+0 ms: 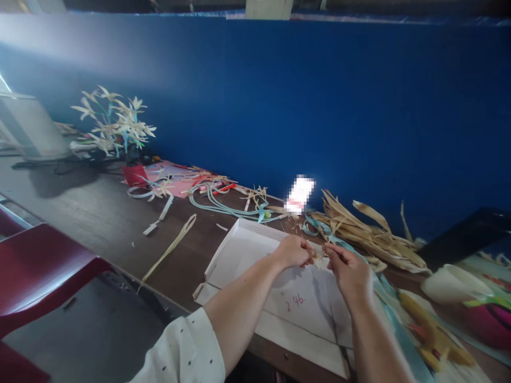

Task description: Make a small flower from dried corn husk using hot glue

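My left hand (294, 251) and my right hand (350, 270) meet above an open white cardboard box (293, 331). Their fingers are pinched on a small pale piece of dried husk (319, 260), mostly covered by the fingertips. Red handwriting marks the cardboard below. Just beyond the hands, small husk scraps (294, 226) lie near a light blue ribbon (315, 226). A bundle of dried corn husks (355, 234) rests to the right. Near my right forearm is a yellow glue gun (433, 332).
Pale husk flowers (120, 119) stand in a red pot (134, 174) at the far left. Looped blue tubing (207, 207) and a long husk strip (170, 250) lie on the dark table. A white bowl (455, 284) is at right; red chairs (43, 266) flank the left edge.
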Motion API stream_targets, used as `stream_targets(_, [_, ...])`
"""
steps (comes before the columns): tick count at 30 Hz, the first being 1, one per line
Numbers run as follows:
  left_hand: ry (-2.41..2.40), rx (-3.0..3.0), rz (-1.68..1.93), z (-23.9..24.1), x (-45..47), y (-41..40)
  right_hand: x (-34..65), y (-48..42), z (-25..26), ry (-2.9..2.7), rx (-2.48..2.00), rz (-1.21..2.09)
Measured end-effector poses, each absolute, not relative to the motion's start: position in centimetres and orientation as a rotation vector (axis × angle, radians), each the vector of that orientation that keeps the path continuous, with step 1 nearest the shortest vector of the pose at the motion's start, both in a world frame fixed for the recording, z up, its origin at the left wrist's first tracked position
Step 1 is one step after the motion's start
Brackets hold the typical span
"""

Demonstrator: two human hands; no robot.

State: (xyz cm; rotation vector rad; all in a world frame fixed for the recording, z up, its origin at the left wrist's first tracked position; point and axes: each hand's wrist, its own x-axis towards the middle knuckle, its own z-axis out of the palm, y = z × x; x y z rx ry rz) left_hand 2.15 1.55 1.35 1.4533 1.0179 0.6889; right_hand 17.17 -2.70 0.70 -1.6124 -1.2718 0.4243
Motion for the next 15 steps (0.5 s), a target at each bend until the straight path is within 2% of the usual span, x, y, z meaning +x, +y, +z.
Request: stream_targets(15, [1.019,1.376,0.726,1.0,2.0,2.0,17.8,-2.3,0.0,-1.600,-1.575,0.153])
